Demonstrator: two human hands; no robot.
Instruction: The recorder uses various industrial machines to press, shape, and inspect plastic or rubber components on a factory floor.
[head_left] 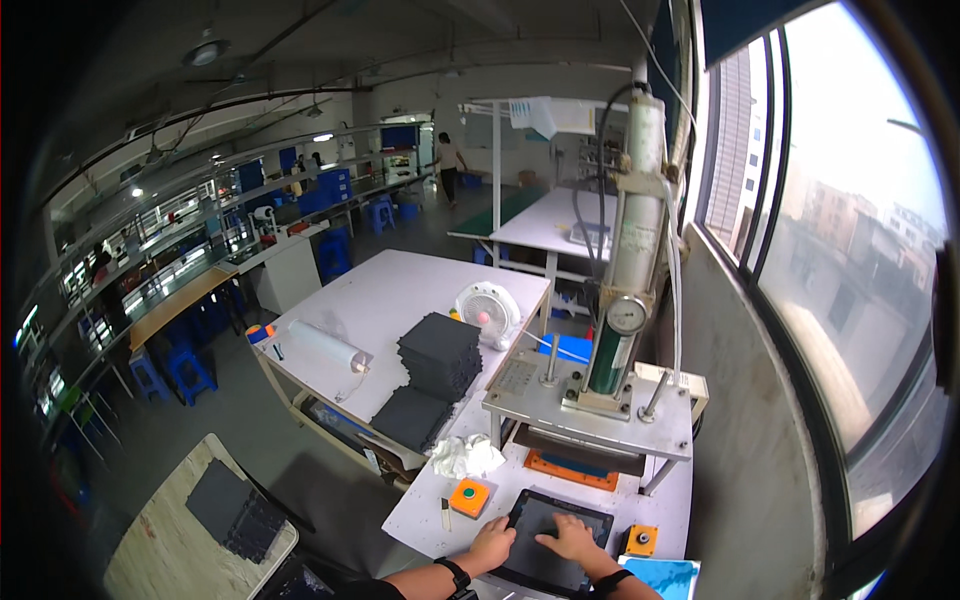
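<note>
A dark rectangular panel with a raised border (pixel 540 572) lies on the white worktable in front of me. My left hand (pixel 492 545) rests at its left edge, fingers partly extended against the border. My right hand (pixel 568 540) lies on the panel's surface with its fingers apart. Just beyond stands a press with an upright cylinder and a round gauge (pixel 626 316). Under its metal plate sits an orange-edged base (pixel 570 470). An orange button box with a green button (pixel 469 496) is left of the panel, and another orange button box (pixel 640 541) is to the right.
Crumpled white cloth (pixel 468 457) and a small knife-like tool (pixel 446 514) lie left of the press. A blue sheet (pixel 660 578) is at the near right. Stacked dark sheets (pixel 440 355) and a fan (pixel 487 312) occupy the table beyond; more sheets (pixel 235 508) rest on a chair-like surface.
</note>
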